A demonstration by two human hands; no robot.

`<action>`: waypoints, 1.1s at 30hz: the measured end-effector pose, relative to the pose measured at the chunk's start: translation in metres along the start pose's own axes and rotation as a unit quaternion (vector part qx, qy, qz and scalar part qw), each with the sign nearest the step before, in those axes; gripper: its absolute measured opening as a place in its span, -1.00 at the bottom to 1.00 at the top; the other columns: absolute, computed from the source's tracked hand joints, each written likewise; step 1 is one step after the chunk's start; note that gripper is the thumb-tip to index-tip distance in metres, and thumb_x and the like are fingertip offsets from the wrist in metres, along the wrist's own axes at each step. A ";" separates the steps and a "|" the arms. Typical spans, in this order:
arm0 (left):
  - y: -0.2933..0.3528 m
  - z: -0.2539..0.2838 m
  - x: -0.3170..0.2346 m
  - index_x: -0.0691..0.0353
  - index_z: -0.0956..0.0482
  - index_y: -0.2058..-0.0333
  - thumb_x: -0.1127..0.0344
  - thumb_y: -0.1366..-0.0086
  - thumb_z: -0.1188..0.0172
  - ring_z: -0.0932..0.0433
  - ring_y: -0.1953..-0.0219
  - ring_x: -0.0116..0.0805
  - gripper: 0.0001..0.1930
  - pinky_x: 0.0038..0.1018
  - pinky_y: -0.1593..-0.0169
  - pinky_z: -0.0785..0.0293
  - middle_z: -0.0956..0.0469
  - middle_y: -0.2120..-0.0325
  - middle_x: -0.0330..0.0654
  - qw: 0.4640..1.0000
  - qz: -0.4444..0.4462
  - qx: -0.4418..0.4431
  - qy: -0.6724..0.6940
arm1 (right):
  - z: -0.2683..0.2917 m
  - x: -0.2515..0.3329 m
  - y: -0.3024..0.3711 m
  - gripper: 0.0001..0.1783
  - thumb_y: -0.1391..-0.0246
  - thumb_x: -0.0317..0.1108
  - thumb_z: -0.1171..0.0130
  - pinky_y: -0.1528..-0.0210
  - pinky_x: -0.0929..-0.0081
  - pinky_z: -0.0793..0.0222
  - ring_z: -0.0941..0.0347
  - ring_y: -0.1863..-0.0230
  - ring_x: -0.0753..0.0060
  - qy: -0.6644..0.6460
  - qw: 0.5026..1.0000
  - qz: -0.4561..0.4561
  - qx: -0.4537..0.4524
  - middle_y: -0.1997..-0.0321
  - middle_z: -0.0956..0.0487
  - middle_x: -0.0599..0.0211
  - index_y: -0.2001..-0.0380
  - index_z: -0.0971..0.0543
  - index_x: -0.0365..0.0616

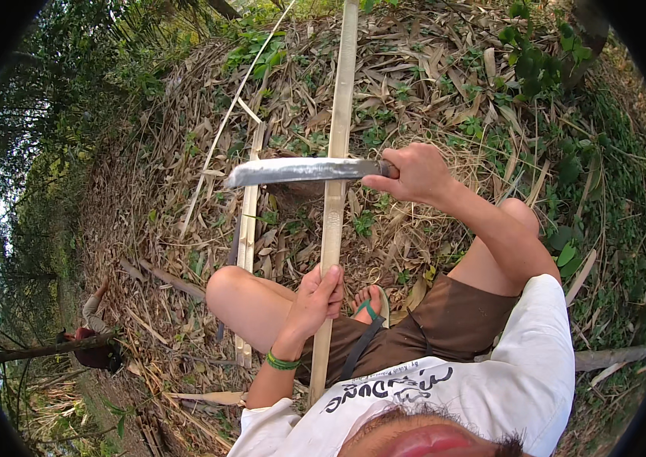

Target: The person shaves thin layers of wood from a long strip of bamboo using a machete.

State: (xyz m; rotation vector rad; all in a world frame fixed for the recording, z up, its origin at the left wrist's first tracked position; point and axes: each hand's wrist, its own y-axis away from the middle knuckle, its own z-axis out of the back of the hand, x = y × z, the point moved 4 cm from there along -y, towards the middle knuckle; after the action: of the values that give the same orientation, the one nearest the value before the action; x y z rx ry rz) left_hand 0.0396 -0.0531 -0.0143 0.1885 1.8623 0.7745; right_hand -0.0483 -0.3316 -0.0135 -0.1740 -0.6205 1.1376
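Note:
A long, pale split bamboo strip [343, 91] runs from my lap away from me to the far edge of the view. My left hand [315, 302] is closed round it just above my lap, thumb lying along it. In my right hand [419, 174] is the handle of a machete [285, 171]. Its long grey blade points left and lies across the strip, well beyond my left hand. Whether the edge bites into the bamboo or only rests on it, I cannot tell.
More split bamboo pieces [250, 209] lie left of the strip, with a thin sliver [224, 122] beyond them. My bent knees flank the work, and my sandalled foot [368, 303] is near the strip. Dry leaves cover the ground. Another person [94, 335] is far left.

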 end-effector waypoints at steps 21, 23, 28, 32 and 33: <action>0.078 0.047 0.053 0.12 -0.32 0.36 0.11 -0.57 0.06 -0.11 0.67 -0.65 -0.70 -0.63 0.60 -0.08 -0.16 0.65 -0.45 0.993 0.073 -0.021 -0.088 | 0.036 -0.133 -0.024 -0.11 -0.09 0.57 0.03 0.53 0.17 -0.41 -0.49 0.67 0.10 0.003 0.974 -0.210 -0.080 0.78 -0.45 0.19 0.76 -0.49 -0.12; 0.079 0.052 0.053 0.13 -0.33 0.36 0.12 -0.56 0.05 -0.12 0.66 -0.65 -0.70 -0.62 0.60 -0.09 -0.17 0.65 -0.45 0.993 0.075 -0.023 -0.088 | 0.027 -0.117 -0.017 -0.13 -0.07 0.56 -0.02 0.57 0.18 -0.37 -0.46 0.70 0.11 0.009 0.983 -0.175 -0.058 0.80 -0.43 0.23 0.76 -0.48 -0.10; 0.098 0.063 0.063 0.15 -0.36 0.36 0.12 -0.56 0.04 -0.15 0.65 -0.65 -0.70 -0.62 0.60 -0.10 -0.20 0.65 -0.43 0.989 0.097 -0.013 -0.107 | 0.035 -0.149 -0.008 -0.17 -0.08 0.53 -0.05 0.56 0.26 -0.33 -0.45 0.67 0.20 0.055 0.986 -0.140 -0.069 0.78 -0.40 0.23 0.76 -0.38 -0.06; 0.115 0.071 0.071 0.19 -0.40 0.34 0.10 -0.56 0.05 -0.17 0.64 -0.66 -0.68 -0.62 0.59 -0.11 -0.23 0.65 -0.43 0.988 0.061 -0.065 -0.125 | 0.039 -0.220 0.006 -0.27 -0.08 0.44 -0.16 0.57 0.41 -0.32 -0.42 0.65 0.48 -0.154 0.867 -0.454 -0.132 0.74 -0.37 0.46 0.73 -0.37 0.00; 0.116 0.071 0.070 0.20 -0.42 0.33 0.10 -0.56 0.06 -0.17 0.64 -0.66 -0.68 -0.62 0.59 -0.12 -0.23 0.65 -0.43 0.985 0.037 -0.079 -0.146 | 0.036 -0.228 0.011 -0.32 -0.08 0.38 -0.24 0.57 0.46 -0.30 -0.37 0.65 0.57 -0.237 0.830 -0.482 -0.149 0.72 -0.35 0.53 0.69 -0.37 0.03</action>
State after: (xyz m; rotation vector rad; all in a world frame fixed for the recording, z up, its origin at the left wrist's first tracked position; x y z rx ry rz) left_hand 0.0463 0.0997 -0.0164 0.2572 1.5171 0.8924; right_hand -0.1390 -0.5355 -0.0744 0.1671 -1.1558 0.0689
